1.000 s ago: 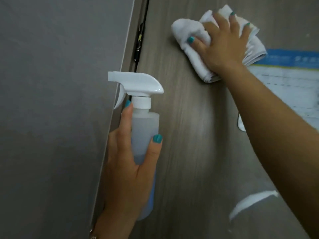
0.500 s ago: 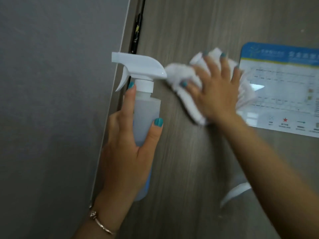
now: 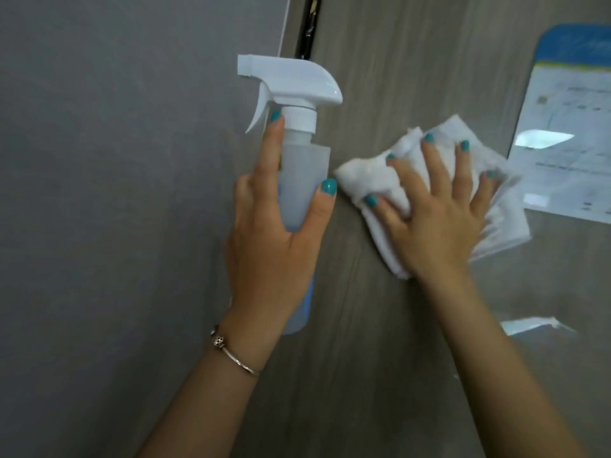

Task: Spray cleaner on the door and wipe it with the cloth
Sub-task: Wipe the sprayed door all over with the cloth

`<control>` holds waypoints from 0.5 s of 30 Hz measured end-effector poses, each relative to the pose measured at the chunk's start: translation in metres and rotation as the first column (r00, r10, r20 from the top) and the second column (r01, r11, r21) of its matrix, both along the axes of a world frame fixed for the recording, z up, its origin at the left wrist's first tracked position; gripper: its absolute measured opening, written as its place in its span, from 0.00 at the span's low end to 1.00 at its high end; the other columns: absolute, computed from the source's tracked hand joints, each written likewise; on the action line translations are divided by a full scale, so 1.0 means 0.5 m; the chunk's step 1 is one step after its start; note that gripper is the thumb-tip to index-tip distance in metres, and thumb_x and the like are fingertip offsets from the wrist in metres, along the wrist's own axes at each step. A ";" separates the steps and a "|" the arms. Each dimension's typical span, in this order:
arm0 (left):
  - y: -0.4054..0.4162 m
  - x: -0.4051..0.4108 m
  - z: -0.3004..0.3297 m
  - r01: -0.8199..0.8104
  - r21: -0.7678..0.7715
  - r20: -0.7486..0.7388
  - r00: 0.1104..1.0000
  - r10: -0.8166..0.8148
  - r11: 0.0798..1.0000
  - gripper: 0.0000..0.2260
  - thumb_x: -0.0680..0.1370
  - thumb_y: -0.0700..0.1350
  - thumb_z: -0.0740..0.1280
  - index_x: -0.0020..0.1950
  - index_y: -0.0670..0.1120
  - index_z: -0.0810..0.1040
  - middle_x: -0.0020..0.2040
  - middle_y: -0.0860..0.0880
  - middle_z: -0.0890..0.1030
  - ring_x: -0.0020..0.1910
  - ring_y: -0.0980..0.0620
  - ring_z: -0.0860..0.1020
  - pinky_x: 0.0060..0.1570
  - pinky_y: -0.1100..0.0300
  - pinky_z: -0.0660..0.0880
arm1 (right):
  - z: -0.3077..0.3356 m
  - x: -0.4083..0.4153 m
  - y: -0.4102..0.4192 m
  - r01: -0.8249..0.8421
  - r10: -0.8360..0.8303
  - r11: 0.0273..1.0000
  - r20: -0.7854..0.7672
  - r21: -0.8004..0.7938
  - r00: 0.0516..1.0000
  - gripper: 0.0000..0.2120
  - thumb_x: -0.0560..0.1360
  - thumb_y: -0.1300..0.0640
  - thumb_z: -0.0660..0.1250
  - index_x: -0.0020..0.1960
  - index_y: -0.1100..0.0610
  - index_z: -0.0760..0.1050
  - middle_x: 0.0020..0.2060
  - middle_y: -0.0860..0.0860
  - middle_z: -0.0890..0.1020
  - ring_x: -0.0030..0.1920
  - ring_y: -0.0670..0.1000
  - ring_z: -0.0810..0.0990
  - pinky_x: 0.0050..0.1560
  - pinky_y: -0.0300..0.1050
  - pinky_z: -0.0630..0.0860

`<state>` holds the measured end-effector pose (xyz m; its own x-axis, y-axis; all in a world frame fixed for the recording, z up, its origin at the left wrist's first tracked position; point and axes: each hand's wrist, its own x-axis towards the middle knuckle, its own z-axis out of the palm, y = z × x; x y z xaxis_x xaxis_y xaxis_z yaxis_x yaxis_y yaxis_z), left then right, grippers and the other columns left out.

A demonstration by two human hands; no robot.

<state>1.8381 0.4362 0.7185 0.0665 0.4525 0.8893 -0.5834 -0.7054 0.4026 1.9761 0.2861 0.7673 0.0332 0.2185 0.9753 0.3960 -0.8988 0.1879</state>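
Note:
The door is a grey-brown wood-grain panel filling the middle and right of the head view. My right hand lies flat with fingers spread, pressing a folded white cloth against the door at mid height. My left hand grips a translucent spray bottle with a white trigger head, held upright near the door's hinge edge, nozzle pointing left. The forefinger rests along the bottle neck, below the trigger.
A grey wall fills the left side. A dark hinge gap runs between wall and door at the top. A laminated notice with a blue header is stuck on the door, right of the cloth.
My right hand has slid the cloth down the door from near the top and a little to the right. The bottle stays in my left hand, now higher in view.

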 end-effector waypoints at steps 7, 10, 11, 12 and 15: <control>-0.014 -0.023 0.025 -0.029 0.051 0.060 0.998 0.026 0.998 0.31 0.77 0.58 0.63 0.77 0.59 0.55 0.61 0.64 0.65 0.59 0.56 0.74 0.49 0.50 0.79 | 0.098 -0.004 -0.023 0.047 -0.043 0.996 0.048 -0.071 0.998 0.28 0.78 0.33 0.51 0.74 0.43 0.64 0.77 0.51 0.62 0.77 0.64 0.54 0.73 0.68 0.48; -0.014 -0.031 0.035 -0.017 0.048 0.077 0.997 0.013 0.999 0.31 0.77 0.57 0.64 0.78 0.54 0.56 0.56 0.64 0.66 0.57 0.54 0.76 0.47 0.50 0.80 | 0.275 -0.001 -0.010 0.052 -0.048 0.993 -0.046 0.105 0.998 0.35 0.73 0.28 0.48 0.70 0.48 0.67 0.73 0.54 0.68 0.74 0.61 0.62 0.71 0.61 0.55; -0.012 -0.034 0.034 -0.014 0.045 0.079 0.997 0.010 0.999 0.31 0.77 0.57 0.63 0.78 0.55 0.56 0.55 0.64 0.67 0.54 0.54 0.77 0.45 0.50 0.80 | 0.320 -0.003 -0.011 0.036 -0.022 0.988 -0.099 0.149 0.995 0.39 0.71 0.26 0.47 0.68 0.52 0.69 0.69 0.57 0.72 0.70 0.61 0.67 0.68 0.59 0.60; -0.009 -0.036 0.031 -0.018 0.044 0.082 0.997 0.014 0.999 0.31 0.77 0.58 0.63 0.78 0.56 0.55 0.55 0.64 0.67 0.53 0.55 0.77 0.44 0.51 0.81 | 0.348 -0.004 -0.012 0.000 0.025 0.984 -0.139 0.178 0.990 0.41 0.69 0.25 0.47 0.65 0.55 0.71 0.66 0.59 0.74 0.67 0.62 0.70 0.66 0.57 0.64; 0.001 -0.033 0.019 -0.023 0.044 0.095 0.995 0.019 0.999 0.31 0.78 0.58 0.63 0.77 0.58 0.54 0.58 0.65 0.67 0.54 0.55 0.77 0.45 0.51 0.81 | 0.330 -0.009 -0.007 -0.022 0.033 0.982 -0.057 0.188 0.998 0.36 0.71 0.27 0.50 0.68 0.50 0.69 0.69 0.53 0.72 0.71 0.58 0.67 0.70 0.56 0.59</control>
<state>1.8214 0.4369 0.7278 -0.0278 0.4125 0.9105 -0.6024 -0.7338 0.3141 1.9718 0.2824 0.9321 0.0891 0.0343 0.9954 0.4264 -0.9045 -0.0070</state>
